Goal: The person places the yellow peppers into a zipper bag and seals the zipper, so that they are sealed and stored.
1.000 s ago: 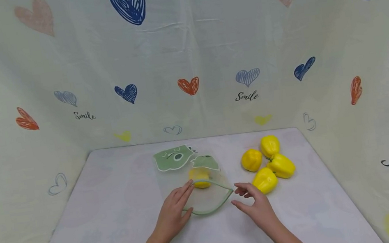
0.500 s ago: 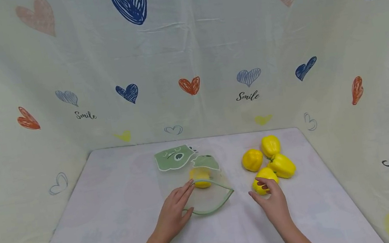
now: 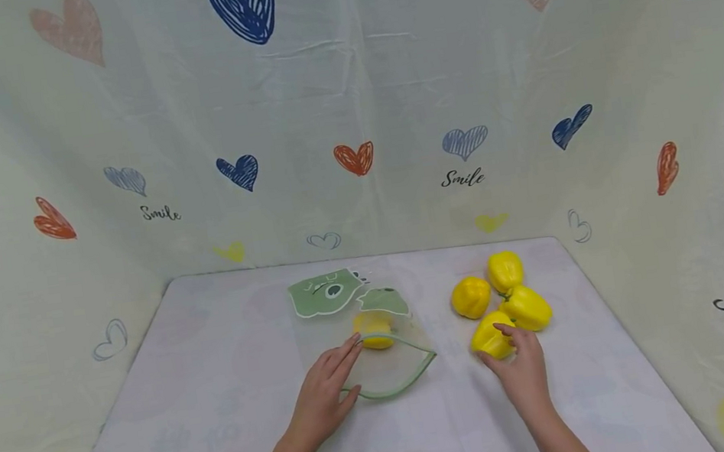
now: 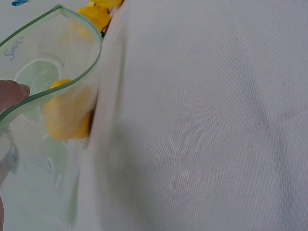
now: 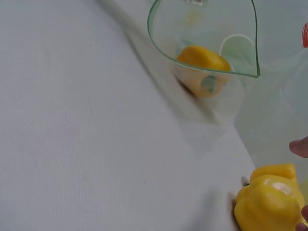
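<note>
A clear plastic bag (image 3: 389, 373) with a green rim and green cartoon prints lies in the middle, its mouth bowed wide. Inside it sits one yellow bell pepper (image 5: 204, 60). My left hand (image 3: 322, 390) holds the bag at the left end of its mouth; in the left wrist view a fingertip (image 4: 19, 91) overlaps the green rim. On the right, my right hand (image 3: 523, 369) reaches around the nearest loose yellow bell pepper (image 3: 489, 338), thumb at its near side and fingers over its right side. In the right wrist view, a fingertip (image 5: 299, 147) stands apart from this pepper.
Three more yellow bell peppers, one at the left (image 3: 471, 297), one at the back (image 3: 505, 271) and one at the right (image 3: 528, 308), cluster behind the right hand. A white cloth (image 3: 213, 355) covers the table. Heart-printed sheeting (image 3: 343, 90) encloses the back and sides.
My right hand has left the right corner of the bag's mouth and moved right to the nearest loose bell pepper. My left hand has stayed at the bag.
</note>
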{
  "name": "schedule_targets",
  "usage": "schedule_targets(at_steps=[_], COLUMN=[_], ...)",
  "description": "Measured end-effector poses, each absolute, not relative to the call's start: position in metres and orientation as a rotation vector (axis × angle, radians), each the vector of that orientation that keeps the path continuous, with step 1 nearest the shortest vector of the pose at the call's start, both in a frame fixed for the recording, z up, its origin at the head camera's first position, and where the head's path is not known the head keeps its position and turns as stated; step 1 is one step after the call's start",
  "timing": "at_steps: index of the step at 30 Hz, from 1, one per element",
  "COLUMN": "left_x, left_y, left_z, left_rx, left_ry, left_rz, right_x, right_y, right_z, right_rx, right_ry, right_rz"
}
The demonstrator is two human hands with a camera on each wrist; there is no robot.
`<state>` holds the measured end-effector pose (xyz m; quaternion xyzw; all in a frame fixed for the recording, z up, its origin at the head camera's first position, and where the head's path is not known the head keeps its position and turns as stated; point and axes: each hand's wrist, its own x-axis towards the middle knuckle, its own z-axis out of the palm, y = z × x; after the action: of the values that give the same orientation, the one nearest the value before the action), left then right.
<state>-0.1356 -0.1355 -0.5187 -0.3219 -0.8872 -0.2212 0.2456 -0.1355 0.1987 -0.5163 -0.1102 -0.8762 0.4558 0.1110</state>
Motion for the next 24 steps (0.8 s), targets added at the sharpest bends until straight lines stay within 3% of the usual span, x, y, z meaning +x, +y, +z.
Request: schedule_targets(at_steps=[24], left_x=[-0.137], left_y=[-0.136], left_z=[-0.521], left_rx=[-0.877], left_ry=[-2.409], left_rz=[-0.608], right_x=[-0.153], right_y=[0.206], right_z=[-0.542], right_rx=[-0.468], right_ry=[-2.572], right_rz=[1.204])
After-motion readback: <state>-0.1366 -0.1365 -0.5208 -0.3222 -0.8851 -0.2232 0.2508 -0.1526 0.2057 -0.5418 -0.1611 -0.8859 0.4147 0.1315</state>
